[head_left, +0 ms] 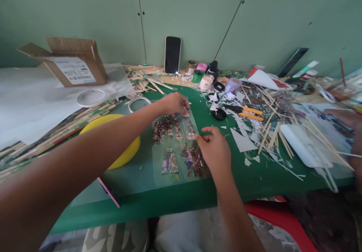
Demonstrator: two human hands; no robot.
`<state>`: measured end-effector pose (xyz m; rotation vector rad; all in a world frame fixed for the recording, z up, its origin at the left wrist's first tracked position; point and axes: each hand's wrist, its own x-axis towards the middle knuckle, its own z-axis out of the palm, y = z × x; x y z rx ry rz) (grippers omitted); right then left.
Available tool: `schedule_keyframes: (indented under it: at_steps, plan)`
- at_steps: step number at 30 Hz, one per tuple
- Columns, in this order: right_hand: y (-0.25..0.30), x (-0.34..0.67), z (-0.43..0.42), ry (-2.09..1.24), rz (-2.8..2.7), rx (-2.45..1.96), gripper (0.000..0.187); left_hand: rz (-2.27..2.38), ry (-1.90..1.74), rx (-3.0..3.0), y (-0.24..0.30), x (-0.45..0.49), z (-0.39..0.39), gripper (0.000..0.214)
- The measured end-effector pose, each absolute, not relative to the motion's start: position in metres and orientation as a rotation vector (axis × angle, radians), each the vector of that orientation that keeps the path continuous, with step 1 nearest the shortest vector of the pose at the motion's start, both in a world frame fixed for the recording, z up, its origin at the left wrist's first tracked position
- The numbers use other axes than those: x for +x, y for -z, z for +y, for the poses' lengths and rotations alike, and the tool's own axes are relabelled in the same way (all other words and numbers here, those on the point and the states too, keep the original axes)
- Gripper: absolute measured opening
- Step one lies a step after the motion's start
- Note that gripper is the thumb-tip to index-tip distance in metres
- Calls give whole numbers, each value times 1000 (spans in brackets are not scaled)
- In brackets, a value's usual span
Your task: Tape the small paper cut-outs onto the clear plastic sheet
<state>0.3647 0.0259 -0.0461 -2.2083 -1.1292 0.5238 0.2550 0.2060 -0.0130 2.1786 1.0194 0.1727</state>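
A clear plastic sheet [169,176] lies on the green table [175,203] with several patterned cut-out strips [172,128] inside or on it. My left hand [174,104] reaches across to the sheet's far edge, fingers closed in a pinch on that edge near a strip. My right hand [215,148] rests on the sheet's right side, thumb and fingers pinched at its edge beside the lower dark patterned pieces [194,161].
A yellow disc [124,146] lies left of the sheet, a pink stick [109,192] near the front edge. Paper scraps, wooden sticks [271,135], an orange-handled tool [247,111] and small jars [206,81] crowd the right. A cardboard box [72,61], tape rings and a phone [172,54] stand behind. Another person's hand [350,122] is at far right.
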Motion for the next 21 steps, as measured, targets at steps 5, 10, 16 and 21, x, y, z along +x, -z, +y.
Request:
schedule_keyframes:
  at_steps: [5, 10, 16, 21]
  plan:
    - [45, 363, 26, -524, -1152, -2240, 24, 1030, -161, 2191, 19, 257, 210, 33]
    - [42, 361, 26, -515, -1172, -2292, 23, 1049, -141, 2290, 20, 259, 211, 36]
    - [40, 361, 26, -523, -1197, -2317, 24, 1036, -117, 2341, 21, 258, 212, 38]
    - [38, 361, 27, -530, -1212, -2332, 26, 1014, -40, 2341, 16, 255, 216, 43]
